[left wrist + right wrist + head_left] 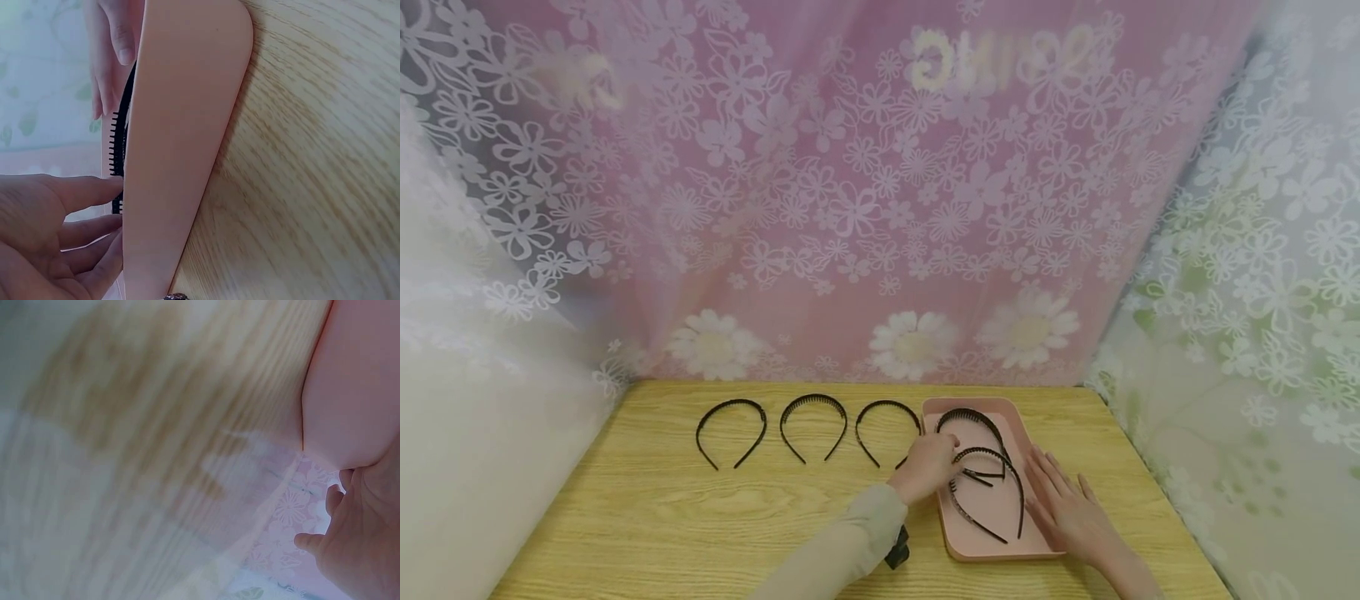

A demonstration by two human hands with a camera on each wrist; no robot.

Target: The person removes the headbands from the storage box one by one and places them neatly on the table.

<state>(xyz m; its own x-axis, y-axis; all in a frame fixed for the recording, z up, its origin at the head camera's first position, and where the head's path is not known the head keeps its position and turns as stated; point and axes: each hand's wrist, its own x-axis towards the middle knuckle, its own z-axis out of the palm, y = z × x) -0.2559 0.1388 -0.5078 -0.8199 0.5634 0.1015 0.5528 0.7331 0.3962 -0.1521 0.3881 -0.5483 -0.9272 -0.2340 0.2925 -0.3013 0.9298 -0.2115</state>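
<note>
On the wooden table [700, 517] a pink tray [1045, 546] sits toward the right, with two black toothed headbands inside it. The left hand [928, 467] reaches over the tray's left rim, its fingers [87, 190] curled onto the near headband [992, 492] at its left arm. The left wrist view shows the fingertips meeting the toothed black strip just at the tray's edge, so the grasp looks like a light pinch rather than a full fist. This band lies tilted across the tray floor, its open end toward the near side, and overlaps the far headband [973, 421], which rests against the tray's far wall.

The right hand [1067, 508] lies flat with fingers straight and relaxed on the tray's right rim, holding nothing. It seems placed there to keep the light tray from sliding while the other hand works inside it. In the right wrist view only a blurred stretch of table, the tray's corner and part of the palm show.

Left of the tray, three more headbands [814, 427] lie in a neat row on the bare table, evenly spaced, arches toward the far side and open ends toward the person. Flower-patterned translucent curtains [880, 208] enclose the table on three sides.
</note>
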